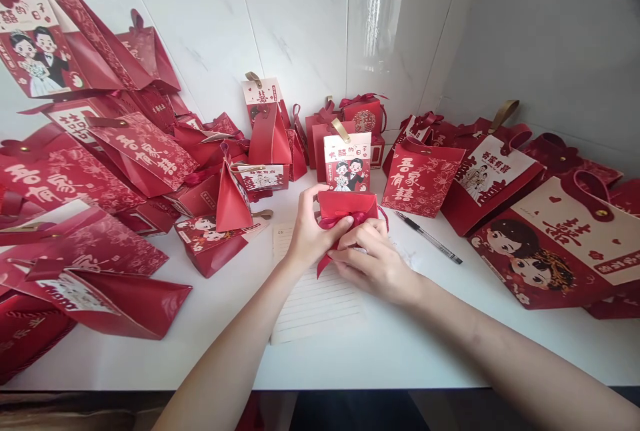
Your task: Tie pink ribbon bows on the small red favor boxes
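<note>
A small red gift box [350, 203] is held between my hands over the lined paper [317, 311], in the middle of the white table. My left hand [316, 227] grips the box from its left side, with the thumb pressed near a dark red ribbon [345, 219] on its front. Close by, my right hand [377, 257] has its fingers bent together at the ribbon, and a loose ribbon end hangs below. The right fingertips partly cover the ribbon. Just behind stands a box with a cartoon couple [349, 164].
A black pen [429, 237] lies to the right of the paper. Red gift boxes [145, 151] pile up on the left, and more boxes [555, 237] stand on the right. Behind the table [400, 357] rises a white tiled wall [300, 24].
</note>
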Demonstrator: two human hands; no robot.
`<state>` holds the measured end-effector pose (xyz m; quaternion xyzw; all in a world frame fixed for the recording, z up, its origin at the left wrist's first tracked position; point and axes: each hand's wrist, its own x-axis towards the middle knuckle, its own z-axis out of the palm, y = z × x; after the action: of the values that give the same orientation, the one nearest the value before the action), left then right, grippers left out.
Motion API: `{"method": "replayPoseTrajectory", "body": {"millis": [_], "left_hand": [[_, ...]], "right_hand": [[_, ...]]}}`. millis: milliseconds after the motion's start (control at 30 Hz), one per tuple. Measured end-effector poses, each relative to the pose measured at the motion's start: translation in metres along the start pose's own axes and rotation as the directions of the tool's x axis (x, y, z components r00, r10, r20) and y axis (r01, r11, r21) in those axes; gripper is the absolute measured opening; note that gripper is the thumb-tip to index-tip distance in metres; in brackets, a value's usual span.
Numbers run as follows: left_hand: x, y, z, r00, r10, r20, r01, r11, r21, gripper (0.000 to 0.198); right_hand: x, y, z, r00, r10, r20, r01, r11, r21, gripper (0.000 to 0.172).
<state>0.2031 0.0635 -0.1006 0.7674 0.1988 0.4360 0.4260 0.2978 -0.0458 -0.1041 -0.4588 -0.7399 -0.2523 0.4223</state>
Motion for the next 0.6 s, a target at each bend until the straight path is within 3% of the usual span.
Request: {"method": "replayPoseTrajectory", "body": {"millis": [600], "left_hand": [[-0.0016, 0.0021, 0.0007, 1.0, 0.017, -0.004, -0.016, 0.998, 0.054, 0.056]], "right_hand": [[0.0017, -0.0035, -0.0013, 1.0, -0.025, 0.006, 0.025, 1.0, 0.004, 0.011]]}}
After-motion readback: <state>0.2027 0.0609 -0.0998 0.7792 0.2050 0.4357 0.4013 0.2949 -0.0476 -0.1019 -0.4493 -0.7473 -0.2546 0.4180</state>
